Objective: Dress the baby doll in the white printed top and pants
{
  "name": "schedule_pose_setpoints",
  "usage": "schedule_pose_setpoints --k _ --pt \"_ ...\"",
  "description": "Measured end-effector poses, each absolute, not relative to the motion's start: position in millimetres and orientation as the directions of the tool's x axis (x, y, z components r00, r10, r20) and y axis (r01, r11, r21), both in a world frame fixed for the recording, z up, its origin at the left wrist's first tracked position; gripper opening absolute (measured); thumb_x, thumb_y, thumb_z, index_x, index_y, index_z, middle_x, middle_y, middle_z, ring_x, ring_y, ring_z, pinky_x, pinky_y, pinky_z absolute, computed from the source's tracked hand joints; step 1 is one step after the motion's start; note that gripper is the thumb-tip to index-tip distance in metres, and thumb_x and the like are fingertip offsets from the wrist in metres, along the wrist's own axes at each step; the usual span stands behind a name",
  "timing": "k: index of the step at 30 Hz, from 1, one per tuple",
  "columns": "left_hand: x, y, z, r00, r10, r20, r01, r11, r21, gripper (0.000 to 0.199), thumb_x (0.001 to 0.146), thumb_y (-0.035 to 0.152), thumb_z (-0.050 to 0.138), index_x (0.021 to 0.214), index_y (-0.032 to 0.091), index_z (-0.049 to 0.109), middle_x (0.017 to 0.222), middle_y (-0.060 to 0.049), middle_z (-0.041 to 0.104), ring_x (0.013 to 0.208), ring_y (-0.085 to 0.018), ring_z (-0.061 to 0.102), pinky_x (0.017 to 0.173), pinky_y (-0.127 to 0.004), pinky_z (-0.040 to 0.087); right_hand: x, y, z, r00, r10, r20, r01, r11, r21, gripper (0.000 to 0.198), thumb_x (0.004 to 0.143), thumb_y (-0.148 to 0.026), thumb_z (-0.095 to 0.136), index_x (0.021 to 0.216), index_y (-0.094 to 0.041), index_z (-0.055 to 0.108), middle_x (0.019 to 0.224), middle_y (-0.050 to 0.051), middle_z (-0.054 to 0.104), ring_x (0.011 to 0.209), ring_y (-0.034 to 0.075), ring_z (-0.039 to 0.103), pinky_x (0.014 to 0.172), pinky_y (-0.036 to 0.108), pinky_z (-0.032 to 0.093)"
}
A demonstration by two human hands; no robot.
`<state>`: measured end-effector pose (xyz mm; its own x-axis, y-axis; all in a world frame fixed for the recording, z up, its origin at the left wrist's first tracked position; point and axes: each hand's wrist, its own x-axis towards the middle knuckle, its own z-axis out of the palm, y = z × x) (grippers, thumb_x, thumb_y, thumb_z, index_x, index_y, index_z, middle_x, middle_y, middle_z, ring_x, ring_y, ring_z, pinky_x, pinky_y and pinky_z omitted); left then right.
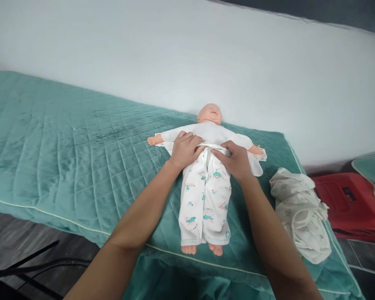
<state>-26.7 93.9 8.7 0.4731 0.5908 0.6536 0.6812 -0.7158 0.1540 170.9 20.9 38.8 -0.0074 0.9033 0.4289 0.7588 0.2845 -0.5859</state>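
Observation:
A baby doll (210, 113) lies on its back with its head toward the wall and its arms spread out. White printed pants (205, 200) cover its legs, and its bare feet stick out at the cuffs. Its torso and arms are covered by a white top (211, 132), whose printed lower edges spread out at both sides. My left hand (186, 148) grips the pants' waistband on the left, fingers curled over it. On the right of the waistband, my right hand (234, 158) pinches the cloth between thumb and fingers.
Under the doll is a green quilted bedcover (81, 154) with pale piping. A crumpled heap of white cloth (300, 214) lies at the right edge. Beyond it stands a red plastic stool (351, 204). A white wall (175, 54) runs behind; black metal bars (37, 266) show lower left.

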Motion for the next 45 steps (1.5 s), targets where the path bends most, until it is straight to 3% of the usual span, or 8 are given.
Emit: schedule_pose_setpoints --k 8,13,20,24,30,36,39,45 --pt "-54.0 67.7 3.1 0.403 0.744 0.533 0.762 -0.595 0.254 0.035 0.092 0.049 0.050 0.071 0.022 0.059 0.073 -0.007 0.066 0.080 -0.024 0.061 0.080 -0.042 0.037 186.8 13.0 28.0 -0.104 0.914 0.392 0.870 0.274 -0.410 0.045 0.089 -0.062 0.058 0.067 -0.022 0.054 0.062 0.001 0.058 0.061 0.017 0.051 0.060 0.030 0.029" --pt "-69.3 39.4 -5.9 0.351 0.796 0.494 0.805 -0.526 0.276 0.034 0.094 0.044 0.048 0.071 0.021 0.061 0.072 -0.007 0.066 0.078 -0.023 0.062 0.082 -0.040 0.038 196.6 -1.8 15.6 -0.148 0.907 0.394 0.892 0.294 -0.343 0.042 0.094 -0.055 0.052 0.069 -0.022 0.053 0.072 0.004 0.060 0.070 0.019 0.054 0.061 0.030 0.029" --pt "-77.3 25.5 -14.4 0.343 0.780 0.524 0.785 -0.544 0.296 0.017 0.089 0.029 0.051 0.090 0.020 0.066 0.089 -0.006 0.072 0.088 -0.023 0.064 0.085 -0.038 0.039 198.9 -18.9 15.8 -0.046 0.931 0.361 0.854 0.224 -0.469 0.035 0.088 -0.054 0.062 0.077 -0.022 0.054 0.076 0.002 0.060 0.070 0.019 0.053 0.063 0.031 0.035" --pt "-79.6 22.5 -14.6 0.331 0.814 0.477 0.793 -0.514 0.326 0.018 0.087 0.024 0.052 0.101 0.022 0.065 0.098 -0.005 0.072 0.096 -0.023 0.065 0.088 -0.037 0.041 200.7 -23.5 20.2 -0.006 0.960 0.279 0.794 0.174 -0.582 0.034 0.083 -0.054 0.067 0.076 -0.022 0.058 0.074 0.001 0.061 0.069 0.018 0.054 0.064 0.030 0.036" --pt "-81.5 25.7 -16.9 0.362 0.838 0.409 0.802 -0.504 0.322 0.022 0.089 0.025 0.053 0.108 0.024 0.063 0.109 -0.007 0.071 0.104 -0.026 0.063 0.089 -0.039 0.042 208.2 -26.6 25.8 -0.165 0.982 0.097 0.592 0.177 -0.786 0.047 0.083 -0.062 0.063 0.064 -0.020 0.054 0.063 -0.002 0.049 0.062 0.013 0.044 0.058 0.028 0.032" --pt "-71.9 34.7 -15.4 0.331 0.841 0.428 0.801 -0.490 0.344 0.019 0.087 0.021 0.049 0.097 0.022 0.065 0.099 -0.007 0.071 0.099 -0.025 0.063 0.087 -0.038 0.045 212.8 -31.9 27.1 -0.287 0.952 0.104 0.576 0.258 -0.776 0.043 0.072 -0.057 0.076 0.086 -0.022 0.056 0.094 0.001 0.058 0.089 0.020 0.053 0.081 0.032 0.045" --pt "-61.4 41.6 -8.9 0.264 0.873 0.410 0.810 -0.432 0.397 0.020 0.084 0.020 0.050 0.098 0.022 0.064 0.098 -0.007 0.070 0.096 -0.026 0.063 0.084 -0.037 0.046 208.4 -27.3 24.5 -0.165 0.977 0.132 0.613 0.207 -0.763 0.042 0.071 -0.055 0.077 0.085 -0.022 0.055 0.090 0.000 0.057 0.088 0.021 0.053 0.079 0.033 0.044" --pt "-48.2 60.8 -5.2 0.140 0.898 0.417 0.804 -0.349 0.482 0.022 0.082 0.021 0.051 0.100 0.025 0.063 0.098 -0.006 0.069 0.094 -0.024 0.063 0.078 -0.034 0.045 191.2 -15.2 9.2 0.012 0.945 0.327 0.681 0.232 -0.695 0.029 0.086 -0.047 0.063 0.076 -0.023 0.051 0.083 0.001 0.057 0.081 0.019 0.055 0.075 0.032 0.042"
